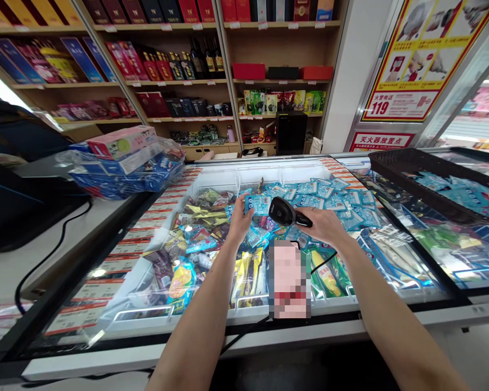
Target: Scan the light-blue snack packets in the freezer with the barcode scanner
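Note:
My left hand (240, 219) is closed on a small blue ice cream packet (259, 205) with a barcode label, held above the chest freezer's glass. In my right hand (321, 224) is a black handheld barcode scanner (283, 212), its head turned toward the packet. Many similar blue packets (334, 201) lie spread behind and beside the scanner. Nearer to me, a pixelated pink rectangle, apparently a phone (289, 279), rests at the front of the freezer with a black cable (248, 331) passing under it.
The chest freezer (179, 353) holds assorted ice creams under its glass. On the right stands a dark basket (415, 187) with more blue packets. Stacked, wrapped boxes (126, 163) sit at left near a black screen (12, 212). Shelves (224, 81) of boxes and bottles line the back wall.

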Available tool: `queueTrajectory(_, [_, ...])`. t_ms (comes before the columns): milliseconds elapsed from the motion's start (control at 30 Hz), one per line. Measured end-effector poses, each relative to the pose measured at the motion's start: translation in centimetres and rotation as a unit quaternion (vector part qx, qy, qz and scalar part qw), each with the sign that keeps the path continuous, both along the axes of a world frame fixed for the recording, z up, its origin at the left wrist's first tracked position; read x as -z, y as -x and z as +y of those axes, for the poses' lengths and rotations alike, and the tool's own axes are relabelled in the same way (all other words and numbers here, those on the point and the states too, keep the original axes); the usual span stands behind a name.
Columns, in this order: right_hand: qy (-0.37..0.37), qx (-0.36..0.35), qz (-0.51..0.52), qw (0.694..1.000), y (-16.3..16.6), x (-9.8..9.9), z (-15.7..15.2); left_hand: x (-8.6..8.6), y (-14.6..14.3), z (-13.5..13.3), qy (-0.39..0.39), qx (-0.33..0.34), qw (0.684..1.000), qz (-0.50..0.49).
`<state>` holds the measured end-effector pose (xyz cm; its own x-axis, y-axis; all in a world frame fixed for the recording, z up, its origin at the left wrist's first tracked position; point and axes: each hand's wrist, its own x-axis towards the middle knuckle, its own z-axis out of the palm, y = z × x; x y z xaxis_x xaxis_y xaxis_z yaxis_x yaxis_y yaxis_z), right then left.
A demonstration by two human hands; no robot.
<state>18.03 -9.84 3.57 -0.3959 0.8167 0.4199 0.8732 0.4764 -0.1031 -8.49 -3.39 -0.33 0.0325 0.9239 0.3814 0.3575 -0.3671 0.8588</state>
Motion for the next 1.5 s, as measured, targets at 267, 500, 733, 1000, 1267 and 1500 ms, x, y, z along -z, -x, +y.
queueTrajectory(267, [0.001, 0.004, -0.004, 1.0, 0.1, 0.0, -0.1, -0.1, 0.0, -0.2, -0.007, -0.001, 1.0, -0.007])
queueTrajectory(500, [0.0, 0.001, -0.01, 1.0, 0.1, 0.0, 0.0, 0.0, 0.1, 0.0, -0.012, 0.006, 1.0, 0.0])
queueTrajectory(733, [-0.001, -0.006, -0.002, 1.0, 0.1, 0.3, 0.2, 0.1, 0.0, 0.0, -0.021, 0.005, 1.0, 0.006])
queueTrajectory(1000, [-0.018, 0.042, 0.011, 0.999, -0.1, 0.5, 0.3, 0.1, 2.1, 0.5, -0.063, -0.181, 0.979, 0.073])
queueTrajectory(1267, [-0.019, 0.073, 0.017, 0.997, 0.0, 0.6, 0.3, -1.0, 1.3, -1.3, -0.08, -0.284, 0.927, 0.233])
queueTrajectory(1500, [-0.024, 0.098, 0.04, 0.994, 0.0, 0.7, 0.3, -0.4, 1.1, -1.5, -0.066, -0.16, 0.927, 0.334])
